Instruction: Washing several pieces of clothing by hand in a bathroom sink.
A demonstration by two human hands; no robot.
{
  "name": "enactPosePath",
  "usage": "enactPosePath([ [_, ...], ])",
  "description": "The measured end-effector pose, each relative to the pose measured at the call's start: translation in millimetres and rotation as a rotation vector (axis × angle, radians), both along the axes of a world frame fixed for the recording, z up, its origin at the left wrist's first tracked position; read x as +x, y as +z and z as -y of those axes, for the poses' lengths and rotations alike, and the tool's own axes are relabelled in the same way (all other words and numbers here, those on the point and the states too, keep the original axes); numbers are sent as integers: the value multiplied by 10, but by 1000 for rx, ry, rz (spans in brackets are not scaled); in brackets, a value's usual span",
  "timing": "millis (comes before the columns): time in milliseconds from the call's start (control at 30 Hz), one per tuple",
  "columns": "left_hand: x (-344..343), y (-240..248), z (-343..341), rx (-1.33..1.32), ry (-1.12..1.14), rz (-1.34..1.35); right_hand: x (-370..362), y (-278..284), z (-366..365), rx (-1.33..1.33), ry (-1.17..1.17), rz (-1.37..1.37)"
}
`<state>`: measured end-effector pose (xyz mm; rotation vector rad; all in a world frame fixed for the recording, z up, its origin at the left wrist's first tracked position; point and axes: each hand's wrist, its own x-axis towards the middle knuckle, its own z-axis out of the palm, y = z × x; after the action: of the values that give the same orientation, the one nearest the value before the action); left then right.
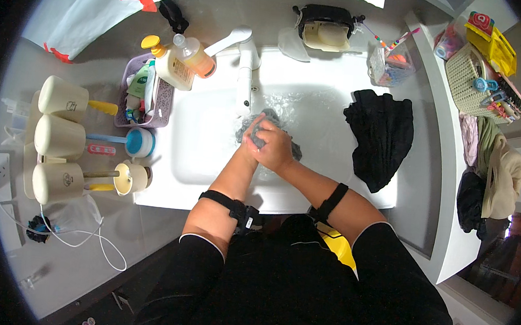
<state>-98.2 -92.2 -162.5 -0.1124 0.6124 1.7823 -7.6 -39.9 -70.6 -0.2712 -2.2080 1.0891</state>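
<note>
Both my hands are pressed together over the white sink (195, 149), just in front of the white faucet (245, 80). Between and beneath them is a wet grey cloth (296, 152), bunched up, with parts showing beside the fingers. My left hand (251, 134) is closed on the cloth and partly covered. My right hand (275, 148) lies over it, fingers curled round the same bundle. Rippling water surrounds the cloth in the basin. A black garment (380, 134) lies crumpled on the sink's right rim.
At the left stand a purple basket (163, 104), a cream pump bottle (175, 69) and an orange liquid bottle (198, 58). Cream cups (60, 136) hang further left. A clear holder (389, 69) stands back right, beside a soap dish (325, 37). A woven basket (468, 80) sits on the right ledge.
</note>
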Motion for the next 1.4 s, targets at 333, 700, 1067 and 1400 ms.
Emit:
enactPosePath([
  [333,-171,482,450,-739,-81,-572,166,-205,-740,402,-48,710],
  [700,46,316,578,-1441,-210,-1495,14,-520,-401,547,484,1030],
  [1067,-69,-31,451,-577,101,-142,-219,-946,-428,-242,273,805],
  [1400,-127,-262,358,453,87,377,-160,-77,195,-223,196,148],
])
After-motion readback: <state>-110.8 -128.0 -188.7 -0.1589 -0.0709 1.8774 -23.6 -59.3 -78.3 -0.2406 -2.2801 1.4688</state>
